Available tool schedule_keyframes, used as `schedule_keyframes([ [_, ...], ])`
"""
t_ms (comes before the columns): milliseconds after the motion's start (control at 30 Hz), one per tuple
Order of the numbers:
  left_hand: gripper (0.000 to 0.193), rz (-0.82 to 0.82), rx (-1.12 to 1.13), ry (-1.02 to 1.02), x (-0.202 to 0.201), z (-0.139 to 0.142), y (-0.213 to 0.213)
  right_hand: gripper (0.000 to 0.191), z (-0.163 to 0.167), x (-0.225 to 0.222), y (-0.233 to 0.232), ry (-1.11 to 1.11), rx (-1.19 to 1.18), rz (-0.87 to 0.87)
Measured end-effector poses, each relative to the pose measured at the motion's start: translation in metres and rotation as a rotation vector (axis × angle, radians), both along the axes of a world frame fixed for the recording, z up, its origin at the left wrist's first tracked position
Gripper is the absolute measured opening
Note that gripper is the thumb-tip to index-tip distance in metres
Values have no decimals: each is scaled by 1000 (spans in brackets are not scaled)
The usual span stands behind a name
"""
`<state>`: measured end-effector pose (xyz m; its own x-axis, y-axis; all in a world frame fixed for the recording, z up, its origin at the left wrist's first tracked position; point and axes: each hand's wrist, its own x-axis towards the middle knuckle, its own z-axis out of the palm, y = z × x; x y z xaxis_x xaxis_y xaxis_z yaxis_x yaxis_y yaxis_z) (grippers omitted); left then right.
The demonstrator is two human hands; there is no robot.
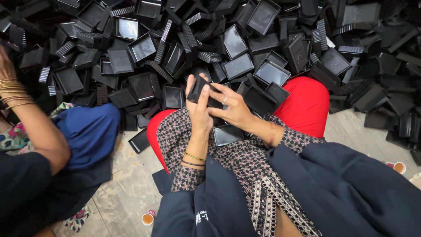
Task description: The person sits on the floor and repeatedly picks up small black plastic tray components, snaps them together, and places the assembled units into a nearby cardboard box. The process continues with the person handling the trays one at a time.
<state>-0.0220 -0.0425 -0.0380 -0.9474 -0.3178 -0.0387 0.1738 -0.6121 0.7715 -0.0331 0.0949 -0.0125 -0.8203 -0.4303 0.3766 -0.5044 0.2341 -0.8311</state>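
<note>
Even, fairly bright light falls from above on the heap of black plastic trays (pixel 245 48), whose glossy flat bottoms throw back pale grey glare, strongest on the trays nearest the heap's middle and upper left. Shadows are soft and short; the gaps within the heap sink into flat black where no detail can be told, and the dark blue cloth below the heap is likewise nearly without shading. The view is sharp at the centre, while toward the corners away from the heap lines bend outward and things look stretched and slightly soft.
</note>
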Motion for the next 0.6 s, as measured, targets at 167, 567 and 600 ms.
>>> schedule_keyframes([
  [167, 58, 15, 195, 29, -5, 16, -17, 60, -13, -9, 6, -565, -370, 152],
  [567, 65, -34, 180, 279, 2, 48, -36, 33, 83, -79, 6, 195, -68, 49],
  [600, 66, -64, 176, 340, 6, 42, -44, 30, 100, -118, 1, 472, 43, -109],
])
